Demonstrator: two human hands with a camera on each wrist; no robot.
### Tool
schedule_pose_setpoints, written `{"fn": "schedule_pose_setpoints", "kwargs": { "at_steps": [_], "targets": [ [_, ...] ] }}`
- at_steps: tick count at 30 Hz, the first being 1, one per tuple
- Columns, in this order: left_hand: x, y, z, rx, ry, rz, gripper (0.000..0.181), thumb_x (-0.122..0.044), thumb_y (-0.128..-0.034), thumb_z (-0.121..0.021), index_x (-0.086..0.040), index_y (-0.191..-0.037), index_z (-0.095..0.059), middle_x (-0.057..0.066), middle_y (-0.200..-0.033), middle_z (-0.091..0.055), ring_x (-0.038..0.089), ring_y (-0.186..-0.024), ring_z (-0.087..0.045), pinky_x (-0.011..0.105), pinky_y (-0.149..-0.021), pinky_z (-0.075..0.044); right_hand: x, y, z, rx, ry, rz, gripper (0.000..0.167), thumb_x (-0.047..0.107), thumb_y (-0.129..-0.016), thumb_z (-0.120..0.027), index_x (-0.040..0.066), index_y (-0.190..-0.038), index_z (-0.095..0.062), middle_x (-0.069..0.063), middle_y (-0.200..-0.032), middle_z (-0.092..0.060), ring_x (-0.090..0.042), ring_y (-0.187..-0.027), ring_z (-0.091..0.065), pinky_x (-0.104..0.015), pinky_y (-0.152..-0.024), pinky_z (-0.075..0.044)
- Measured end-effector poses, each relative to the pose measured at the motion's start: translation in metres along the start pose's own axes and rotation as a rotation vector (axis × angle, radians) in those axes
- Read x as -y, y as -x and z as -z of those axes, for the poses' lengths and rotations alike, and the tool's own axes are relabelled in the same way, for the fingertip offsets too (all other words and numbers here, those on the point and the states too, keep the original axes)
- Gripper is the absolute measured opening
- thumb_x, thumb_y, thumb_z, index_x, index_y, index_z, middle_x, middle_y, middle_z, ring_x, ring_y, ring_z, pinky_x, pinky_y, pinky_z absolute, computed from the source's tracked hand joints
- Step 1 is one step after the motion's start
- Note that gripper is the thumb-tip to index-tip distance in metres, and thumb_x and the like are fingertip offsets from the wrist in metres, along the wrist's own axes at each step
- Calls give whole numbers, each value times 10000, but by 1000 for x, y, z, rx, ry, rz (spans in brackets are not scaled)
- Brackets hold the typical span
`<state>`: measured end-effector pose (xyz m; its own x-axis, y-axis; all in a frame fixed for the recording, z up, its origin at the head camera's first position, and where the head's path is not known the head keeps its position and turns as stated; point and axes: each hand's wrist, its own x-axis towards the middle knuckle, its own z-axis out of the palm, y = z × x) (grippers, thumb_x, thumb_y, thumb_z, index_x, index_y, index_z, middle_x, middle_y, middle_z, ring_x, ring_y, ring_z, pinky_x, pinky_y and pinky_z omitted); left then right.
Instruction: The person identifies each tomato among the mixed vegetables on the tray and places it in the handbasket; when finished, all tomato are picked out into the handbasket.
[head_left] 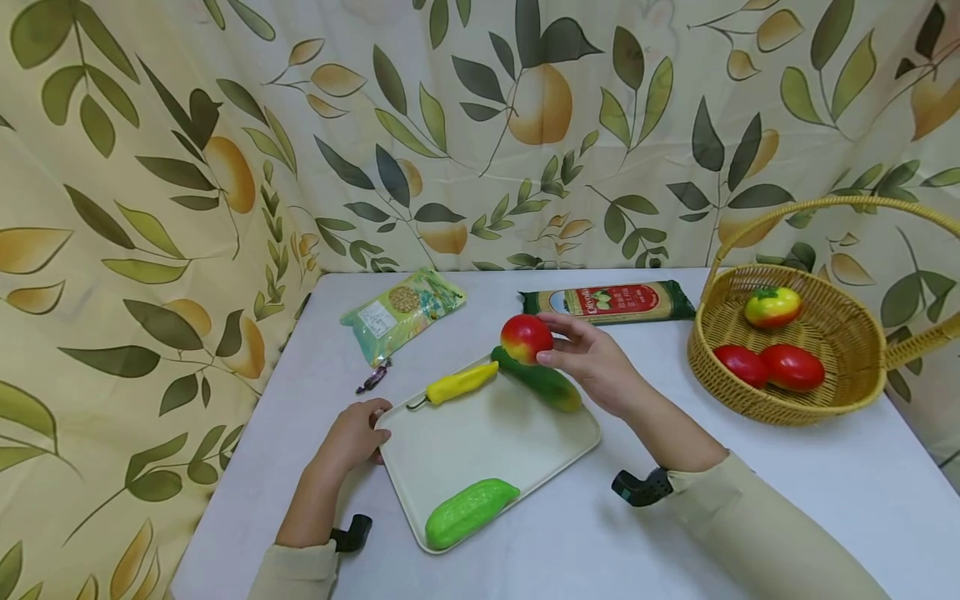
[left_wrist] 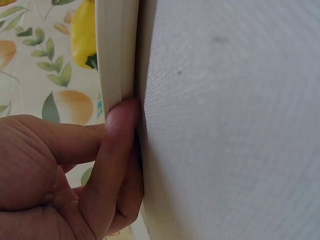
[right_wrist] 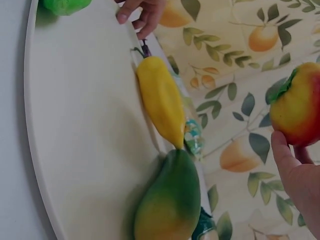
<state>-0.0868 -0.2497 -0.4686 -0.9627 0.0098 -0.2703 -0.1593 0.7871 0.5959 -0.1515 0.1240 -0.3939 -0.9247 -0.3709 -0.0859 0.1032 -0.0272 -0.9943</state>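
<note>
In the head view, my right hand (head_left: 596,362) holds up a red-and-yellow round fruit (head_left: 527,338) between thumb and fingers, over the far right part of a cream tray (head_left: 487,442). A green leafy top shows on that fruit (right_wrist: 299,105) in the right wrist view. My left hand (head_left: 352,435) pinches the tray's left rim (left_wrist: 117,55). On the tray lie a yellow pepper (head_left: 461,383) along the far edge, a green-yellow papaya (head_left: 542,382) below the held fruit, and a light green bumpy vegetable (head_left: 471,512) near the front edge.
A wicker basket (head_left: 712,367) on the right contains two red fruits (head_left: 791,367) and a yellow-red one (head_left: 772,307). Behind the tray lie a green-yellow packet (head_left: 405,312), a small purple wrapped candy (head_left: 373,377) and a long dark green package (head_left: 611,302). Patterned cloth hangs behind the table.
</note>
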Motion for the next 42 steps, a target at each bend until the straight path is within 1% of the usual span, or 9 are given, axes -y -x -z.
{"fn": "schedule_pose_setpoints", "kwargs": {
  "at_steps": [4,10,16,22,28,35,42],
  "targets": [
    [0,0,0,2,16,1,357,-8,-892,-709,-58,-1240,-649,78,-823,-609,175,-534,-592,314,-580,-463,2,0,1,4,1,4,639,53,-916,-721,89,-1495,-452,-130,-1516,-400,-354,-1348,-461,-312,-963,-498],
    [-1,0,0,-1,5,-2,355,-19,-889,-718,-68,-1235,-655,73,-824,-610,169,-554,-583,316,-590,-456,6,0,4,-4,-8,10,639,24,-920,-701,84,-1501,-440,-131,-1514,-392,-352,-1346,-458,-302,-943,-510],
    [-2,-1,0,9,9,-2,356,-23,-892,-720,-72,-1238,-654,72,-821,-605,169,-539,-584,314,-579,-457,8,2,8,-8,-21,15,635,10,-930,-685,71,-1507,-426,-141,-1496,-392,-352,-1336,-462,-319,-960,-503],
    [-2,-1,-1,11,15,5,359,-19,-893,-719,-71,-1242,-651,73,-821,-608,165,-522,-591,313,-576,-459,10,3,13,-23,-15,20,612,25,-933,-690,85,-1492,-447,-144,-1476,-398,-350,-1331,-465,-289,-952,-503],
    [-1,-1,-2,8,16,10,361,-18,-892,-718,-72,-1242,-651,76,-829,-607,168,-535,-588,315,-576,-459,12,5,18,-34,-18,20,595,24,-942,-678,92,-1487,-450,-135,-1499,-375,-336,-1332,-452,-275,-954,-498],
    [0,-2,-3,12,27,7,358,-21,-896,-714,-69,-1244,-647,80,-828,-605,166,-516,-598,312,-568,-466,17,8,25,-37,-46,22,575,30,-945,-676,87,-1474,-457,-133,-1473,-377,-312,-1312,-459,-279,-961,-495],
    [0,0,-2,11,30,14,366,-19,-896,-712,-66,-1253,-643,81,-830,-601,166,-515,-598,312,-567,-464,20,10,32,-60,-78,28,566,29,-942,-681,101,-1462,-470,-110,-1443,-387,-293,-1293,-457,-261,-954,-496]
  ]
}}
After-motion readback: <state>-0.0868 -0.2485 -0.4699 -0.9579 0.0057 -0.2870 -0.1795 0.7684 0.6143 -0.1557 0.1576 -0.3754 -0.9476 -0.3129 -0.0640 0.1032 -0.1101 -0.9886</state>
